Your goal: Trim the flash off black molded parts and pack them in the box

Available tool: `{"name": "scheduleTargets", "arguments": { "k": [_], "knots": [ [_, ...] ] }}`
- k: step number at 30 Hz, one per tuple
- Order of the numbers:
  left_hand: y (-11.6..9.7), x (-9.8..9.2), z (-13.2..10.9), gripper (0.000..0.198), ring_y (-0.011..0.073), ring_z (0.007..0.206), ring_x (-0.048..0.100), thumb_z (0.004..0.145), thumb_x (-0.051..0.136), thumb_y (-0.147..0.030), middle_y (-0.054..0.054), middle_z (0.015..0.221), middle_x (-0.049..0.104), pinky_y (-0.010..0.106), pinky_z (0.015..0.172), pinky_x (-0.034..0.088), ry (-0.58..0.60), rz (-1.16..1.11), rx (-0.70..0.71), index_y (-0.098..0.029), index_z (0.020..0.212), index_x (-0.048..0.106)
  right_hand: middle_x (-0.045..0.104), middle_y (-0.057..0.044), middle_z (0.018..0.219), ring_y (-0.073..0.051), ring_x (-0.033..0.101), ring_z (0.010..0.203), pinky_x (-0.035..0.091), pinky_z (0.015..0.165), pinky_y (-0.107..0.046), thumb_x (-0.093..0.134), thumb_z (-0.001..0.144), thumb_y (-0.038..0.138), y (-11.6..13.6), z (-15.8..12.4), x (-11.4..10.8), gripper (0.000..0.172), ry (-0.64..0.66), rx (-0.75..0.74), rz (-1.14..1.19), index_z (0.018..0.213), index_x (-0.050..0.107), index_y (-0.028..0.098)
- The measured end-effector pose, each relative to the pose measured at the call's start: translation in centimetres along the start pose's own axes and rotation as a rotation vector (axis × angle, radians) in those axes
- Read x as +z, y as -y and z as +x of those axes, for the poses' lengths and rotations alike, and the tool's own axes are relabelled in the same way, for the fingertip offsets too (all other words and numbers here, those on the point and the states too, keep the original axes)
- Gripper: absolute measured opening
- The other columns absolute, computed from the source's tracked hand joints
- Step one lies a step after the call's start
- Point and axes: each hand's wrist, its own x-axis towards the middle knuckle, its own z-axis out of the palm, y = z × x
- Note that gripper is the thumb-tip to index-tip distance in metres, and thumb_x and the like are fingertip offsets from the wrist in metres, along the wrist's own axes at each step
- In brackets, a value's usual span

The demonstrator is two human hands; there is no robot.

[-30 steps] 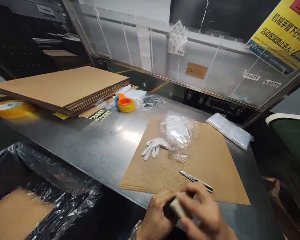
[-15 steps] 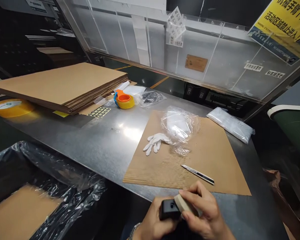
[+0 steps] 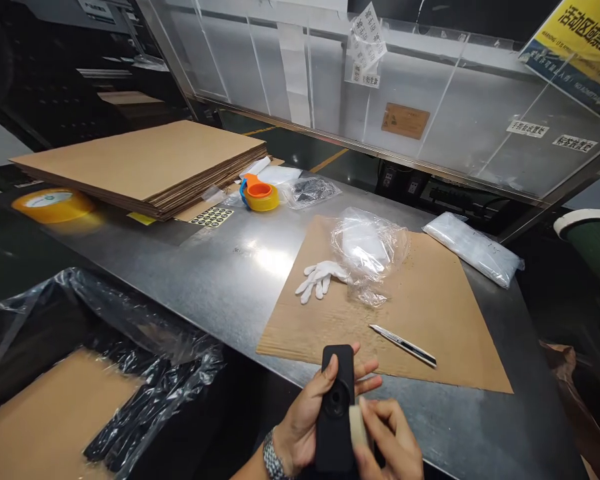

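My left hand (image 3: 303, 417) is closed round a long black rounded device (image 3: 336, 363) with a circular recess in its face. The thumb lies on the face, and the fingertips stick out behind the far side. My right hand (image 3: 395, 440) pinches a small beige block (image 3: 359, 427) and holds it against the device's right edge. What the block is made of I cannot tell. Just beyond the hands, a box cutter (image 3: 403, 345) lies on a flat cardboard sheet (image 3: 445, 320). A white glove (image 3: 320, 280) lies beside crumpled clear plastic bags (image 3: 370, 243) on that sheet.
Stacked cardboard sheets (image 3: 140, 160) stand at the back left by a yellow tape roll (image 3: 53, 203). An orange tape dispenser (image 3: 260, 193) is behind the metal table's (image 3: 205, 287) middle. A plastic packet (image 3: 473, 250) lies right. A black-lined bin (image 3: 165, 333) stands front left.
The black device has turned from end-on to showing its long face, and my left fingers have spread behind it. The beige block has moved down to its side edge. The view has shifted slightly.
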Motion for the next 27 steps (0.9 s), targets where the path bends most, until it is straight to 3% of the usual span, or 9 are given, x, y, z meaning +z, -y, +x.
{"name": "scheduleTargets", "arguments": {
  "k": [3, 7, 10, 13, 17, 20, 22, 24, 27],
  "knots": [
    [0.7, 1.1, -0.8, 0.046, 0.0225, 0.104, 0.059, 0.085, 0.053, -0.039, 0.010, 0.115, 0.063, 0.041, 0.098, 0.037, -0.103, 0.118, 0.034, -0.022, 0.127, 0.046, 0.055, -0.011, 0.098, -0.022, 0.057, 0.089, 0.054, 0.070, -0.036, 0.051, 0.085, 0.017, 0.4, 2.9, -0.9, 0.045, -0.017, -0.143, -0.135, 0.129, 0.048, 0.022],
    [1.4, 1.3, -1.5, 0.061, 0.0204, 0.091, 0.064, 0.083, 0.038, -0.059, 0.011, 0.101, 0.067, 0.034, 0.090, 0.044, -0.149, 0.183, 0.033, -0.015, 0.124, 0.051, 0.055, -0.012, 0.095, -0.020, 0.056, 0.081, 0.054, 0.063, -0.035, 0.052, 0.083, 0.016, 0.9, 4.8, -1.4, 0.051, 0.092, -0.319, -0.217, 0.133, 0.044, 0.019],
    [1.8, 0.9, -1.5, 0.076, 0.0168, 0.057, 0.063, 0.081, 0.025, -0.069, 0.008, 0.069, 0.068, 0.030, 0.062, 0.050, -0.182, 0.243, -0.028, -0.013, 0.124, 0.052, 0.054, -0.012, 0.098, -0.021, 0.055, 0.085, 0.054, 0.066, -0.036, 0.051, 0.084, 0.015, 0.4, 4.7, -1.6, 0.052, 0.183, -0.288, -0.213, 0.135, 0.041, 0.021],
    [2.0, 0.8, -1.4, 0.080, 0.0132, 0.042, 0.055, 0.079, 0.023, -0.072, 0.003, 0.053, 0.062, 0.023, 0.044, 0.042, -0.188, 0.291, -0.057, -0.013, 0.126, 0.050, 0.051, -0.012, 0.104, -0.021, 0.053, 0.093, 0.054, 0.072, -0.037, 0.050, 0.084, 0.011, 0.0, 4.4, -1.7, 0.052, 0.157, -0.186, -0.204, 0.134, 0.041, 0.023],
    [1.7, 0.8, -1.6, 0.072, 0.0209, 0.092, 0.063, 0.081, 0.023, -0.069, 0.009, 0.110, 0.065, 0.033, 0.075, 0.048, -0.158, 0.273, 0.016, -0.025, 0.138, 0.034, 0.049, -0.012, 0.102, -0.020, 0.052, 0.090, 0.052, 0.071, -0.036, 0.053, 0.082, 0.009, 0.4, 4.7, -1.7, 0.057, 0.177, -0.297, -0.216, 0.136, 0.038, 0.021],
    [1.7, 0.6, -1.8, 0.069, 0.0245, 0.131, 0.031, 0.082, 0.026, -0.065, 0.006, 0.142, 0.039, 0.038, 0.104, 0.026, -0.198, 0.466, 0.120, -0.026, 0.139, 0.032, 0.051, -0.011, 0.096, -0.020, 0.051, 0.085, 0.051, 0.068, -0.036, 0.053, 0.083, 0.012, 1.1, 5.6, -1.8, 0.050, 0.193, -0.270, -0.338, 0.132, 0.043, 0.020],
    [1.7, 0.4, -1.7, 0.066, 0.0226, 0.138, 0.014, 0.083, 0.029, -0.063, 0.002, 0.148, 0.029, 0.034, 0.110, 0.010, -0.240, 0.610, 0.187, -0.025, 0.137, 0.036, 0.051, -0.011, 0.090, -0.021, 0.050, 0.082, 0.051, 0.066, -0.036, 0.052, 0.084, 0.015, 1.6, 6.2, -1.7, 0.038, 0.218, -0.230, -0.456, 0.122, 0.052, 0.017],
    [1.7, 0.2, -1.6, 0.067, 0.0218, 0.138, 0.013, 0.083, 0.026, -0.064, 0.002, 0.146, 0.032, 0.032, 0.111, 0.004, -0.273, 0.628, 0.196, -0.023, 0.134, 0.042, 0.052, -0.012, 0.084, -0.022, 0.049, 0.077, 0.051, 0.061, -0.036, 0.051, 0.083, 0.017, 2.2, 6.3, -1.4, 0.029, 0.279, -0.235, -0.547, 0.110, 0.059, 0.012],
    [1.3, -0.1, -1.3, 0.074, 0.0235, 0.119, 0.045, 0.081, 0.020, -0.069, 0.009, 0.123, 0.057, 0.034, 0.103, 0.026, -0.304, 0.465, 0.094, -0.021, 0.132, 0.045, 0.052, -0.012, 0.076, -0.021, 0.049, 0.070, 0.050, 0.055, -0.035, 0.048, 0.080, 0.016, 3.4, 5.3, -0.6, 0.026, 0.368, -0.340, -0.602, 0.101, 0.062, 0.006]
  ]
}}
